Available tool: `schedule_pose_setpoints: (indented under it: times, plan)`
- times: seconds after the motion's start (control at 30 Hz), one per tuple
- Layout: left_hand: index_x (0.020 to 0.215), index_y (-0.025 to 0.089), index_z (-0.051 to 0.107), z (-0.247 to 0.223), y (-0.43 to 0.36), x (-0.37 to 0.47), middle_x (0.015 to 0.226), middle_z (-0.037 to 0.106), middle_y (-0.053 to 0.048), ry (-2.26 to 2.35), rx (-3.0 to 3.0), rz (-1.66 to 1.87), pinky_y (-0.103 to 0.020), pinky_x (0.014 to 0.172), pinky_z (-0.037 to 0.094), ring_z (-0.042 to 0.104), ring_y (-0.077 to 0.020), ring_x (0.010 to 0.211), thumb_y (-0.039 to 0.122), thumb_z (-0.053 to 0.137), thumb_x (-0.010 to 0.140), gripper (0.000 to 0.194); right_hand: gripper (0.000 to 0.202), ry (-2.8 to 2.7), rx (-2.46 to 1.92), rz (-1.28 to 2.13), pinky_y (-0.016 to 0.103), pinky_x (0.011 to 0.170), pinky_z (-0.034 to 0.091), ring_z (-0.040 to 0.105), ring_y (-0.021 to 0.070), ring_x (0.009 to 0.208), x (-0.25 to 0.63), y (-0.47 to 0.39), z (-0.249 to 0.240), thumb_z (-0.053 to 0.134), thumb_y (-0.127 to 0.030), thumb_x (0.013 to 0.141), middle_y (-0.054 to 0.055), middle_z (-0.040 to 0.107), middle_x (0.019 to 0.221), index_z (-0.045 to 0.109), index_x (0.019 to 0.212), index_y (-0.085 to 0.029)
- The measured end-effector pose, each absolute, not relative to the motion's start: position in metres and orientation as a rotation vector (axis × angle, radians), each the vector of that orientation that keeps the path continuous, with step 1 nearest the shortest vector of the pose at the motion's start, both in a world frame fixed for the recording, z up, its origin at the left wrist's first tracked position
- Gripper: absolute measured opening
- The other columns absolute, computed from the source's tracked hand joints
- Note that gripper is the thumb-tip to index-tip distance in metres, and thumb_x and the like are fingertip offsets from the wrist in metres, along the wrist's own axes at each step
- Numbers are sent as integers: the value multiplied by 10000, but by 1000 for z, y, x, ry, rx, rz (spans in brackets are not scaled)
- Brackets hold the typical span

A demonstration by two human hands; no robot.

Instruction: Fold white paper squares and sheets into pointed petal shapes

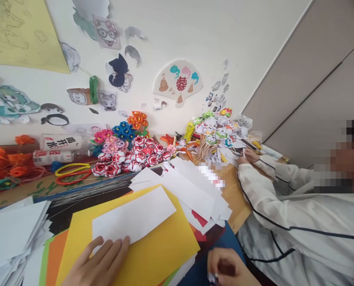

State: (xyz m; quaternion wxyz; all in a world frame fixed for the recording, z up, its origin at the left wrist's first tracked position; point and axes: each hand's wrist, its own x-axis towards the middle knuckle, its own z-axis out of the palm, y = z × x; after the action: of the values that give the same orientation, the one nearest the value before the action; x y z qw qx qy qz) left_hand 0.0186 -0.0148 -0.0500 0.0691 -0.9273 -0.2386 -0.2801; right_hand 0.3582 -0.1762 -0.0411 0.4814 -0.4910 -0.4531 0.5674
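A folded-looking strip of white paper (132, 218) lies slantwise on a yellow sheet (162, 254). Fingertips of my left hand (102, 258) rest on the strip's lower edge, with the fingers stretched out. Under the yellow sheet, orange paper (56, 254) and green paper show at the side. My right hand (230, 266) is at the bottom edge, right of the yellow sheet, its fingers curled around a small dark, shiny thing. Most of that thing is cut off by the frame, so its kind is unclear.
White paper stacks stand at left (12, 226) and beyond the yellow sheet (191, 186). Red-and-white paper flowers (147, 151), thin wires (90, 186) and plastic bottles (57, 155) line the back. At right, a co-worker in a white jacket (266, 194) handles something small.
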Motion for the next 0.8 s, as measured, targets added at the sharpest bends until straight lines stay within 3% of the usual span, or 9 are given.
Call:
schedule_pose_setpoints:
  times: [0.07, 0.17, 0.3, 0.6, 0.8]
  plan:
    - [1471, 295, 291, -52, -14, 18, 1078, 712, -2, -714, -2793, -847, -408, 1059, 275, 630, -193, 961, 169, 274, 992, 496, 411, -994, -1134, 1385, 206, 416, 368, 521, 93, 471, 360, -164, -38, 717, -546, 731, 29, 563, 709, 567, 748, -164]
    - [1491, 296, 244, -52, -14, 17, 1069, 716, -6, -695, -2784, -841, -421, 1051, 284, 633, -202, 952, 156, 277, 986, 526, 290, -939, -1287, 1097, 198, 463, 380, 515, 94, 507, 361, -141, -24, 638, -445, 846, 10, 566, 627, 590, 814, -161]
    - [1503, 303, 198, -49, -14, 16, 1078, 711, -7, -676, -2789, -768, -430, 1037, 299, 631, -211, 957, 159, 290, 982, 549, 235, -922, -1445, 821, 217, 540, 415, 512, 98, 547, 361, -106, -8, 674, -385, 832, 3, 587, 612, 629, 842, -155]
    - [1513, 307, 141, -46, -17, 15, 1109, 703, -5, -714, -2817, -699, -440, 1074, 259, 622, -219, 983, 109, 281, 966, 599, 203, -908, -1262, 874, 230, 505, 420, 538, 117, 541, 350, -71, -7, 669, -372, 830, 6, 616, 616, 659, 874, -174]
    - [1517, 260, 153, -47, -17, 13, 1121, 700, -30, -674, -2806, -706, -443, 1099, 234, 632, -217, 989, 87, 276, 959, 597, 249, -1033, -1506, 742, 244, 555, 444, 539, 117, 561, 363, -57, 2, 693, -400, 788, 22, 632, 677, 681, 847, -159]
